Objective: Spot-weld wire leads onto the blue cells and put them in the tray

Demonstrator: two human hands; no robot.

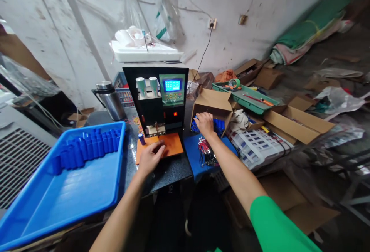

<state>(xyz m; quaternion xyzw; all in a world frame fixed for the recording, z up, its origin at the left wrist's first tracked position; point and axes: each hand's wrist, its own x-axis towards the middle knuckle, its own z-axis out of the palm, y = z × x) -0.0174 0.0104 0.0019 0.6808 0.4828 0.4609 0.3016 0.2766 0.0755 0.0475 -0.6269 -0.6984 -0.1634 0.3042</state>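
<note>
My left hand point(152, 156) rests on the orange plate point(172, 144) in front of a black spot-welding machine point(175, 123), fingers stretched out and thumb apart. Just left of its fingers stands one upright blue battery cell point(141, 139). My right hand point(204, 123) is at the near left of an open cardboard box point(215, 99), its fingers curled downward over blue battery cells point(219, 126). A bit of blue shows at those fingertips, but what they grip is partly hidden. Below that hand, a bundle of red and black wires point(206, 152) lies on a blue surface point(190, 155).
A blue tray point(78, 190) at the left holds several rows of blue cells. Behind it stands a steel jug point(110, 99). A green tray point(248, 99) with tools and tape, a white basket point(254, 148) and cardboard boxes crowd the right side.
</note>
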